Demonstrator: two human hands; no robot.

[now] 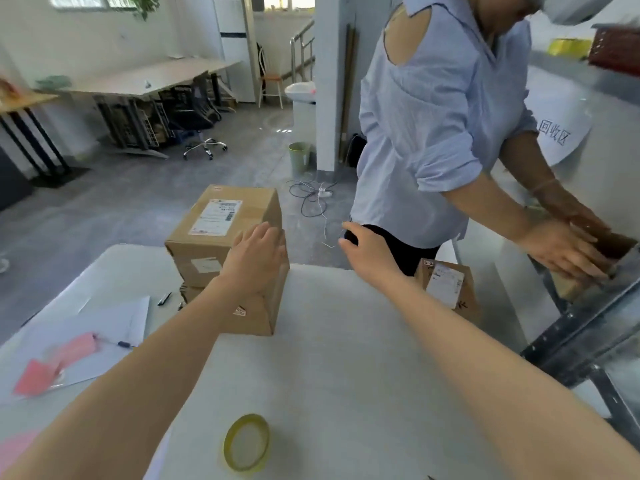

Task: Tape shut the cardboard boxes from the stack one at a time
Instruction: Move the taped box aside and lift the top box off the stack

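Two cardboard boxes are stacked at the far edge of the white table (339, 358). The top box (214, 233) carries a white shipping label; the lower box (258, 313) sits under it. My left hand (256, 258) lies with straight fingers against the right side of the top box. My right hand (369, 247) hovers in the air to the right of the stack, fingers loosely spread, holding nothing. A roll of yellowish clear tape (246, 443) stands on edge on the table near me.
Another person in a light blue shirt (440, 126) stands past the table's right end, hands on a box (585, 261) at a metal shelf (585, 334). A labelled box (446, 289) sits below the table edge. White paper (97, 344), pink slips and pens lie left.
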